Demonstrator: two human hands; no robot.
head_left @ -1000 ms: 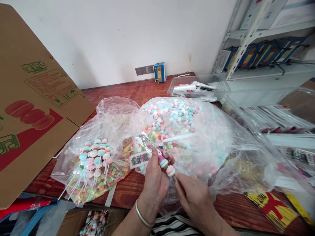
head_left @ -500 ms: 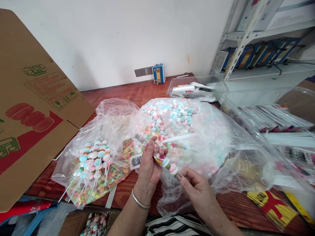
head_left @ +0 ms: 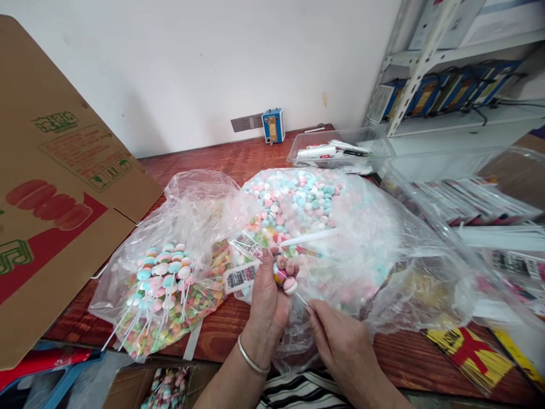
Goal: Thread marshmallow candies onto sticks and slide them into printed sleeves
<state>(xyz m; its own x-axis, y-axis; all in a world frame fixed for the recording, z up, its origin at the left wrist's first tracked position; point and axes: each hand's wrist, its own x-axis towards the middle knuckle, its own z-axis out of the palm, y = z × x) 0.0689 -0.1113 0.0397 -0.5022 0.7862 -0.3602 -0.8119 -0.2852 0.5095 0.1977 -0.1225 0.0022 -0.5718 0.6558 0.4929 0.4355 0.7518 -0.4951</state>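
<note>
My left hand [head_left: 272, 289] is closed round a few small candies, among them a pink-and-white candy [head_left: 290, 285] at its fingertips. The fingers partly hide the rest. My right hand [head_left: 340, 335] pinches a thin white stick [head_left: 301, 297], whose far end reaches the pink-and-white candy. Just left of my left hand lie clear wrappers with a printed label [head_left: 240, 276]. Behind both hands, a big clear bag [head_left: 366, 221] holds pink, white and blue candies [head_left: 313, 196]. A long white strip [head_left: 313, 237] lies across it.
Candy lollipops [head_left: 164, 270] on white sticks lie on a bag of colourful gummies [head_left: 174, 326] at left. A cardboard box [head_left: 51, 170] stands beyond. At the back are a clear tray [head_left: 298, 162] with markers and a small blue device [head_left: 273, 126]; packets [head_left: 472, 201] fill a bin at right.
My right hand has drawn back slightly down and right, and a thin white stick now shows between it and the candy. My left hand has shifted a little right and down.
</note>
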